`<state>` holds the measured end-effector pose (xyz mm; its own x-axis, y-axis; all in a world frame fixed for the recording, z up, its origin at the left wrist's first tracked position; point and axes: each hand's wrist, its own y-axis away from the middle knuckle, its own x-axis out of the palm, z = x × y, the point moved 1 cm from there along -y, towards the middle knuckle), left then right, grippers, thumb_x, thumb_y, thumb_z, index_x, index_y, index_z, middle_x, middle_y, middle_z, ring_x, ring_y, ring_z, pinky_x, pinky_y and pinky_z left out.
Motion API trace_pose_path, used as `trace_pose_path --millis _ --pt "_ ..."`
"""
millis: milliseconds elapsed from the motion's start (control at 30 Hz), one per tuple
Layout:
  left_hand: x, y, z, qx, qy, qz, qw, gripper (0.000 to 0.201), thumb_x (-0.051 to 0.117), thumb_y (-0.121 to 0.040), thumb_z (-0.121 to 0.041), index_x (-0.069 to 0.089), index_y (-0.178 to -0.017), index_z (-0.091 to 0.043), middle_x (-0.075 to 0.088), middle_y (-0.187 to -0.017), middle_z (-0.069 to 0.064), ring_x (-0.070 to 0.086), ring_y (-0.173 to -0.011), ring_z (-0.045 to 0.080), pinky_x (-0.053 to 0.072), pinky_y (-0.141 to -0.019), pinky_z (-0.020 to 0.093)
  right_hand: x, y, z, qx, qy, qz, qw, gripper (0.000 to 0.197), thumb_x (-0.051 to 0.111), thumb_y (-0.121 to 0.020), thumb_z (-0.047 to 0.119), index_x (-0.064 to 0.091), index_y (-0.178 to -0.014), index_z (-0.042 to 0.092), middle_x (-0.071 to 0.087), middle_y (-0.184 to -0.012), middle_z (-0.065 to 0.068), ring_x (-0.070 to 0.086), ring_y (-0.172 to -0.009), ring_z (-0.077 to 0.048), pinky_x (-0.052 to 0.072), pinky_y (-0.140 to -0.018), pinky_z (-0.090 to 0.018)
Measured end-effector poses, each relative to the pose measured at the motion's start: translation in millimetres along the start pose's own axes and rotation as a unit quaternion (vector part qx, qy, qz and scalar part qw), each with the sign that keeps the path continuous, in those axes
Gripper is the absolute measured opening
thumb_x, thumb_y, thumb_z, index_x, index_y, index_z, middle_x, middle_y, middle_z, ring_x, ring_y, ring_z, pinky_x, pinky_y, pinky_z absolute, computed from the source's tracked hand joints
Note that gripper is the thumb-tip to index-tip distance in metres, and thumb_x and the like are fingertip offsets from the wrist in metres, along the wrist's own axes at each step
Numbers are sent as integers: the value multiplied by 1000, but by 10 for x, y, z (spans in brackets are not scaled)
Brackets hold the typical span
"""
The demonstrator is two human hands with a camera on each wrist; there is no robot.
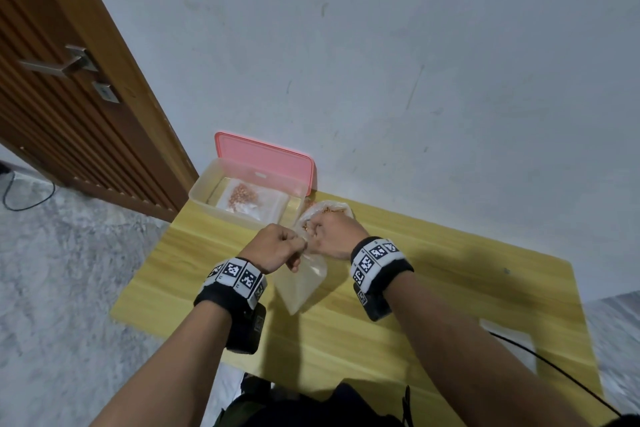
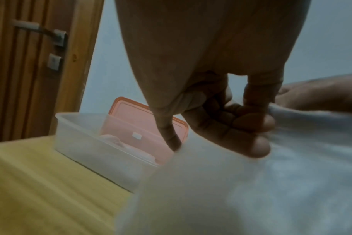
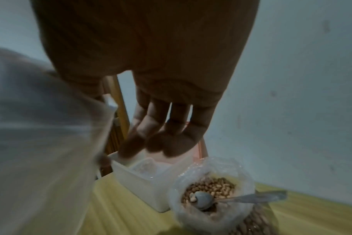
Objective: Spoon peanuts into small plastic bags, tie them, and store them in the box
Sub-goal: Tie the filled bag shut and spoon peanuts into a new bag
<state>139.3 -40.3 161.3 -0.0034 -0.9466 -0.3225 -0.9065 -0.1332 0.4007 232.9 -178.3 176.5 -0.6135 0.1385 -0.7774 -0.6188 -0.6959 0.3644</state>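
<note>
Yellow wooden desk (image 1: 433, 274) set against a pale wall (image 1: 415, 45), with a brown slatted door (image 1: 69, 107) to the left of it. At the far left corner of the desk stands a translucent box (image 1: 207, 194), open, its pink lid (image 1: 266, 159) propped upright behind it against the wall; one filled packet of peanuts (image 1: 244, 199) lies inside the box. Just to the right of the box, near the far edge, sits a large clear bag of peanuts (image 3: 209, 189) with its mouth rolled open and a metal spoon (image 3: 237, 199) resting in it, bowl down among the nuts and handle pointing right. In front of these, above the middle of the desk, a small plastic bag (image 1: 303, 282) is held off the surface between the two hands and hangs toward the near edge; the head view shows no peanuts in its hanging part. Left hand (image 1: 277, 246): fingers curled, pinching the upper edge of the small bag on its left side. Right hand (image 1: 334, 236): grips the opposite side of the bag's top at the thumb side, while its four fingers (image 3: 161, 127) extend forward, loosely together, over the box.
</note>
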Motion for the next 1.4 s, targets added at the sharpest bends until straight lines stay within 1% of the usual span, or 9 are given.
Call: trace_pose_path --millis 233,333,433,767,900,1033,1133,1233,1400 --pt "95 -33 -28 47 -7 18 999 30 59 -66 -34 61 -56 -6 67 -61 9 67 -70 25 53 -77 34 126 1 -62 16 -56 37 998 15 56 -84 13 66 -74 10 65 -83 -8 63 -82 -25 55 -73 -41" --pt "161 11 -2 71 -61 7 996 73 72 -58 -59 61 -116 -16 59 -119 2 54 -108 14 44 -96 37 150 -12 -156 83 -90 9 992 13 52 -84 8 65 -82 9 61 -80 -4 59 -75 -18 51 -64 -38" --pt "279 50 11 78 -162 57 982 138 88 -50 -58 3 -155 -31 13 -156 -13 15 -141 11 19 -117 41 197 -47 -226 118 -113 -5 987 14 51 -88 13 64 -89 8 58 -72 0 56 -67 -13 34 -51 -26" --pt "562 -91 212 65 -221 64 971 136 77 -57 -72 -10 -153 -32 24 -153 5 29 -138 25 28 -114 54 288 -94 -362 87 -97 61 990 15 52 -91 15 65 -96 8 62 -85 -2 62 -86 -21 49 -77 -31" --pt "661 -157 286 85 -65 25 994 117 82 -55 -70 18 -147 -36 46 -141 -3 52 -125 18 44 -105 52 269 -164 -391 83 -38 64 994 25 47 -95 16 64 -111 6 65 -100 -11 63 -98 -30 51 -88 -37" --pt "608 -194 307 78 6 -16 997 96 86 -57 -58 36 -134 -28 58 -126 -3 62 -110 12 52 -97 43 236 -192 -448 94 -139 89 982 37 54 -91 44 69 -98 11 68 -83 -8 60 -63 -18 52 -61 -29" --pt "479 -259 364 62 -40 -67 995 91 87 -62 -44 39 -134 -18 54 -128 2 57 -112 19 49 -99 45 175 -188 -664 135 -299 6 945 40 68 -80 50 69 -92 12 66 -87 3 60 -77 -12 49 -76 -30" --pt "385 -305 445 39 -101 -104 989 98 90 -59 -38 37 -138 -15 47 -132 6 49 -119 24 45 -103 45 189 -262 -996 241 -155 -168 943 28 67 -82 42 63 -98 20 63 -109 -1 58 -104 -22 49 -84 -32" --pt "384 -341 400 9 -126 -115 985 115 86 -54 -51 27 -145 -11 40 -136 10 38 -116 18 41 -105 47 262 -329 -1118 270 -125 -117 948 29 63 -87 38 68 -91 10 70 -95 -9 64 -87 -29 55 -72 -35"
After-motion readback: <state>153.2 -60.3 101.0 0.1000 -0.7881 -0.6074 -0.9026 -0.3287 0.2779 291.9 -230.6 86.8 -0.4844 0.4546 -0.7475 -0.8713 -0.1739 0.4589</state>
